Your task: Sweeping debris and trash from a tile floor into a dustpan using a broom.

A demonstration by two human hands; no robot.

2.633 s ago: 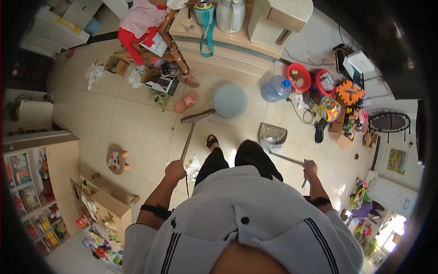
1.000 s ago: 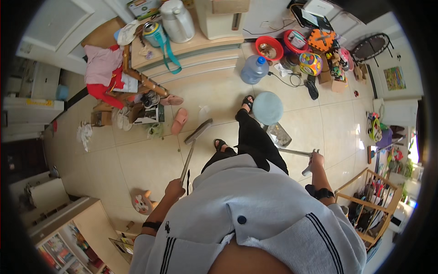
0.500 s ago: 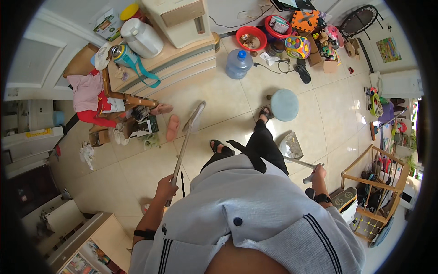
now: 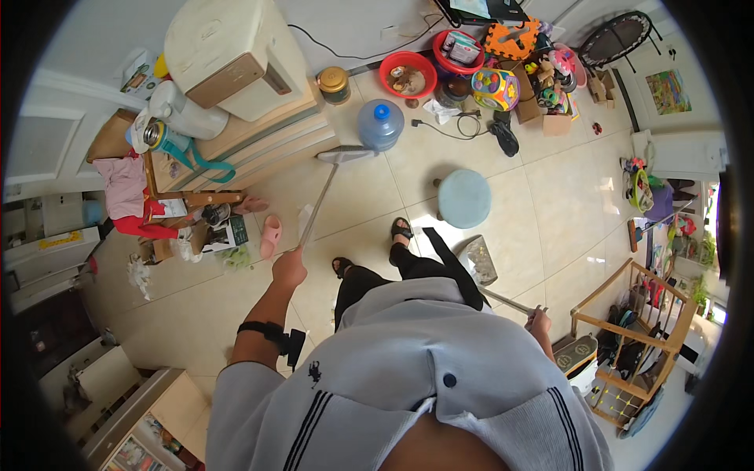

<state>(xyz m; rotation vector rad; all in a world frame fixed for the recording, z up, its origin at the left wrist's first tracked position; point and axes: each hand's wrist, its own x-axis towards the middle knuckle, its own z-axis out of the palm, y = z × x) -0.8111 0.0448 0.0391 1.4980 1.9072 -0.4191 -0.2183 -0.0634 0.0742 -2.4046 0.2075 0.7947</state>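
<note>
My left hand (image 4: 290, 269) is closed around the long handle of a broom (image 4: 319, 206). Its grey head (image 4: 347, 154) lies on the floor along the base of the wooden cabinet, close to a blue-capped water jug (image 4: 382, 125). My right hand (image 4: 539, 322) grips the handle of a long-handled dustpan (image 4: 477, 261). The pan rests on the tiles to the right of my feet, nearer to me than the round blue stool (image 4: 464, 198). Part of the dustpan's handle is hidden behind my clothing.
A pink slipper (image 4: 271, 237) and several shoes lie at left by the cabinet (image 4: 275, 145). Red basins (image 4: 408, 75), a cable (image 4: 463, 127) and toys stand along the far wall. At right is a wooden rack (image 4: 628, 337). Light tiles (image 4: 369, 208) cover the floor.
My left arm has reached farther out, and the broom head has moved away from me to the cabinet base beside the water jug. The view has shifted slightly; the dustpan stays near the stool.
</note>
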